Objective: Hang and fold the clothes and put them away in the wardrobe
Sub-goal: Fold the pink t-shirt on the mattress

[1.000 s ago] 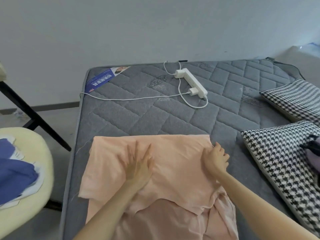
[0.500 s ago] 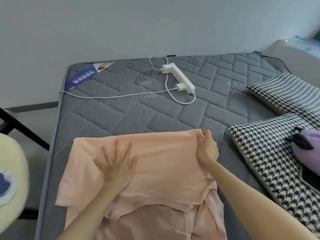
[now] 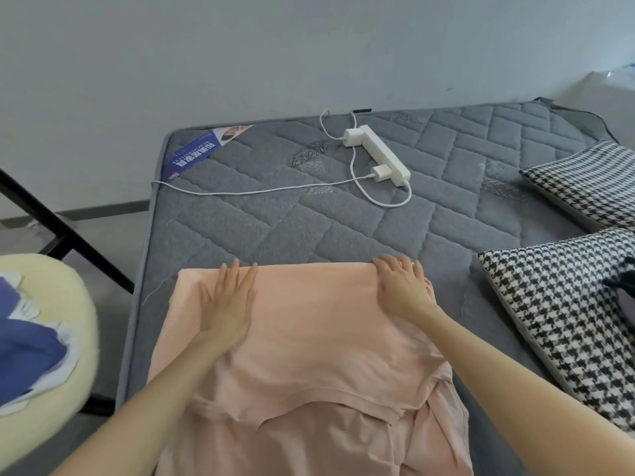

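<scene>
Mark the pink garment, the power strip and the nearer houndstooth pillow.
pink garment (image 3: 309, 331), head view, flat middle of the folded-over layer.
power strip (image 3: 386, 153), head view, top face at mid-length.
nearer houndstooth pillow (image 3: 549, 304), head view, middle of its top face.

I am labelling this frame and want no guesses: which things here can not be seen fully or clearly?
Head view:
- Pink garment: its near part is cut off by the bottom edge; forearms cover some.
- Dark thing on the checked pillow: cut by the right edge; unidentifiable.
- Blue cloth on the cream seat: blurred, cut by the left edge.
- Mattress label: print too small to read.
- Wardrobe: out of view.
</scene>
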`<control>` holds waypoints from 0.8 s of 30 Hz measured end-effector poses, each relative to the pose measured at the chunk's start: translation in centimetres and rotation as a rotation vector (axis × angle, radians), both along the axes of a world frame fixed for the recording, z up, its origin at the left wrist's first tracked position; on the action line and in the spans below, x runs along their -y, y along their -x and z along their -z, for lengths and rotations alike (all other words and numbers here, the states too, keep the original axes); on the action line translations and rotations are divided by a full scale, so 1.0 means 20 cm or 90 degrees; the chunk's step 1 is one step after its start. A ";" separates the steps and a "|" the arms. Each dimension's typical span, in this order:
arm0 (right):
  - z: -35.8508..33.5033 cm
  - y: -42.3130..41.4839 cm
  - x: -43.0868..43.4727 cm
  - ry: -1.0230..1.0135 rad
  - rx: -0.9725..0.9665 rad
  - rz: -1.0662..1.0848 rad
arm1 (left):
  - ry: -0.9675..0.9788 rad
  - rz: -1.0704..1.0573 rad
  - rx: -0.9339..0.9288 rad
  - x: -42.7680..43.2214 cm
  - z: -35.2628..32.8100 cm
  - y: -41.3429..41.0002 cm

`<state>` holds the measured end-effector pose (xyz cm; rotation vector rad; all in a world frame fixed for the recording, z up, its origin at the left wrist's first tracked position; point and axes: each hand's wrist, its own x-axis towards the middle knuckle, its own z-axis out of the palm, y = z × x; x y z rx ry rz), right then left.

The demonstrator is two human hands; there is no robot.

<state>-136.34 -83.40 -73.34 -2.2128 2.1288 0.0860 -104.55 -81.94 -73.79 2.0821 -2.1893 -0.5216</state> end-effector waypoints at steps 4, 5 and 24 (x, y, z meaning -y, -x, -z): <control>-0.04 -0.03 0.06 -0.084 -0.094 0.002 | -0.019 0.018 0.254 0.13 -0.06 -0.13; -0.06 -0.03 0.06 -0.085 -0.110 -0.002 | -0.012 0.024 0.293 0.14 -0.07 -0.15; -1.28 -0.18 0.07 0.508 0.023 0.040 | 0.585 -0.125 0.101 0.16 -1.18 -0.32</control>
